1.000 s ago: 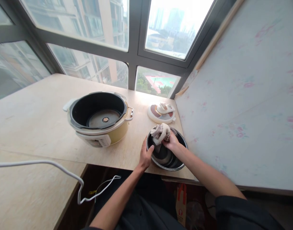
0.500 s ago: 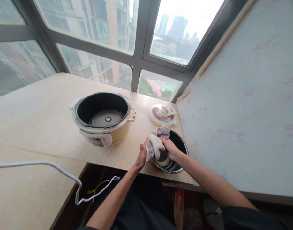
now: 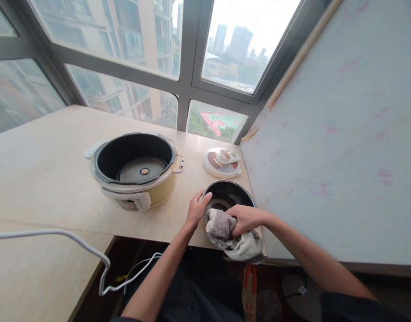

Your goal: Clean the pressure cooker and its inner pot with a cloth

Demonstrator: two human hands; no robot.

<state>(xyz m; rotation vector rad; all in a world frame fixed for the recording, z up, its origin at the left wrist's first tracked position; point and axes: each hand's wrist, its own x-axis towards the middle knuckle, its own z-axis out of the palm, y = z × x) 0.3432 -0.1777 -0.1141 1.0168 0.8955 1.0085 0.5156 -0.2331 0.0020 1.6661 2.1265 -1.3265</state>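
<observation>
My left hand [image 3: 196,209] grips the left rim of a dark inner pot [image 3: 234,190], thumb over the edge. A grey and white cloth [image 3: 222,228] is bunched in my right hand [image 3: 246,218] at the pot's near side. Part of the cloth reaches into the pot and the rest drapes over the near rim, hiding it. Behind the pot lies the white cooker lid [image 3: 222,163] with its handle up. To the left stands the pressure cooker body [image 3: 158,191], uncovered, with a dark, hollow inside and a control panel in front.
The pale counter [image 3: 51,179] runs along the windows and ends at a patterned wall panel [image 3: 326,147] on the right. A white cord [image 3: 74,237] hangs over the counter's near edge. Below, a paper bag [image 3: 249,295] stands on the floor.
My left hand has let go of the cloth and taken hold of the pot's rim. My right hand has brought the cloth down onto the pot's near side. The view has shifted slightly.
</observation>
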